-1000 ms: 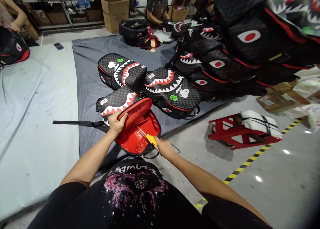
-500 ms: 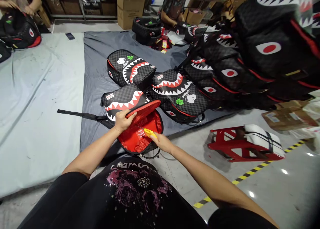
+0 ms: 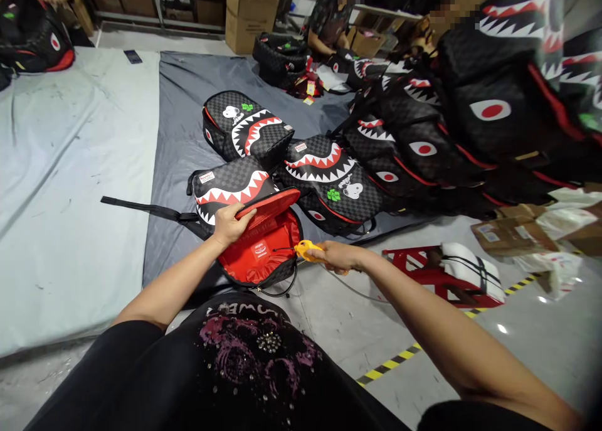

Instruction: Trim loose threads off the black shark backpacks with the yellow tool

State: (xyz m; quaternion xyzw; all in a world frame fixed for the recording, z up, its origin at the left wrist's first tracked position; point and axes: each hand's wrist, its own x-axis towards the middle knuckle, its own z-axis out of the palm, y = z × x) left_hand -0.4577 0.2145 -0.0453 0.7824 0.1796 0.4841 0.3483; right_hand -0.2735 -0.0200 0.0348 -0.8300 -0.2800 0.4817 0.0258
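A black checkered backpack (image 3: 230, 170) with a printed shark mouth lies before me, unzipped, its red lining (image 3: 249, 249) showing. My left hand (image 3: 230, 223) is closed on the edge of its opened front flap (image 3: 277, 200), holding it up. In my right hand (image 3: 341, 256) is a yellow air blow gun (image 3: 308, 250), just off the bag's right rim. Its thin dark nozzle points left over the red interior, and a thin hose seems to trail below the hand. The left thumb lies over the flap; the fingers behind it are partly hidden.
Two more shark backpacks (image 3: 249, 127) (image 3: 329, 177) lie beyond on the grey sheet (image 3: 181, 105). Stacked backpacks (image 3: 423, 136) rise at right. A red frame with a white load (image 3: 470, 271) stands on the floor. Other people work at the far side and far left.
My right hand has drawn the air blow gun back to the right, out from over the red lining. The left hand keeps its hold on the flap. The view has shifted slightly.
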